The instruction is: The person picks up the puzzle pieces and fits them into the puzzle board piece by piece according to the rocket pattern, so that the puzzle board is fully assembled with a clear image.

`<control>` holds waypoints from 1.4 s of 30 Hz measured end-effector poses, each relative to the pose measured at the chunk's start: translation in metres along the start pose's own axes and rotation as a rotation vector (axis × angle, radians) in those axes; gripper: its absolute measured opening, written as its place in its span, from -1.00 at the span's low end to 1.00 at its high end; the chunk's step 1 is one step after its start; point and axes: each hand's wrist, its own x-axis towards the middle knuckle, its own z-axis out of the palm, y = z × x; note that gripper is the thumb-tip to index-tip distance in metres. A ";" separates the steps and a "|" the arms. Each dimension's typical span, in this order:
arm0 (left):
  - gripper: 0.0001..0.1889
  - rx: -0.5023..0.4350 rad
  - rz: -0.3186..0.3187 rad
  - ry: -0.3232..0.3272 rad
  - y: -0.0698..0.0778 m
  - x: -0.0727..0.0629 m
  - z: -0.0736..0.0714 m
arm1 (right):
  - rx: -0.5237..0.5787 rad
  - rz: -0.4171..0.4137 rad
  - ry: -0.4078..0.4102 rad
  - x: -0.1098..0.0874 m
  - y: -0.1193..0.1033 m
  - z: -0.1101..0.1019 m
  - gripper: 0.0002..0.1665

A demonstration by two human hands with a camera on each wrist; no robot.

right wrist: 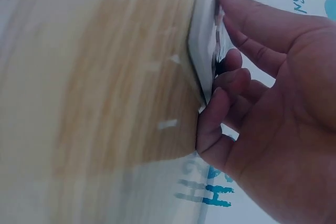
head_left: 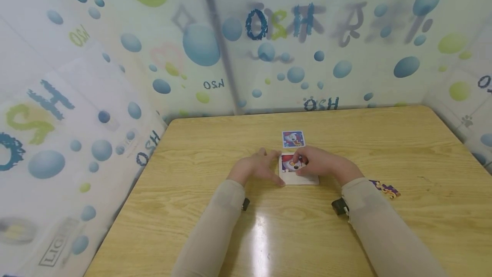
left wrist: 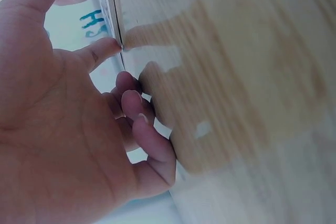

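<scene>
A white puzzle tray (head_left: 294, 179) lies flat on the table, its far part filled with red and purple picture pieces (head_left: 287, 162) and its near part bare white. My left hand (head_left: 261, 166) rests at the tray's left side, fingers spread, with thumb and a fingertip touching its edge. Over the tray my right hand (head_left: 318, 162) bends its thumb and fingers around a puzzle piece (head_left: 302, 161) at the filled part, mostly hidden by the fingers. In the right wrist view, other curled fingers rest by the tray's edge (right wrist: 202, 51).
A square picture card (head_left: 293, 139) lies just beyond the tray. Loose purple and yellow puzzle pieces (head_left: 385, 188) lie by the right sleeve, partly hidden behind it. The wooden table (head_left: 200, 148) meets printed curtains (head_left: 330, 76) at its far side.
</scene>
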 end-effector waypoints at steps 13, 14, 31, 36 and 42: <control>0.15 -0.047 0.003 0.011 0.000 -0.002 0.003 | -0.043 -0.038 0.122 -0.054 -0.002 -0.041 -0.63; 0.15 -0.049 0.003 0.010 0.001 -0.002 0.003 | -0.049 -0.032 0.127 -0.061 -0.001 -0.045 -0.62; 0.15 -0.051 -0.006 -0.001 0.001 -0.006 -0.001 | -0.092 0.054 0.144 -0.146 0.076 -0.064 -0.59; 0.15 -0.049 -0.004 -0.002 0.002 -0.007 -0.001 | -0.067 0.100 0.117 -0.160 0.099 -0.066 -0.71; 0.15 -0.045 -0.007 0.003 0.001 -0.008 -0.001 | -0.021 0.190 -0.014 -0.166 0.115 -0.066 -0.65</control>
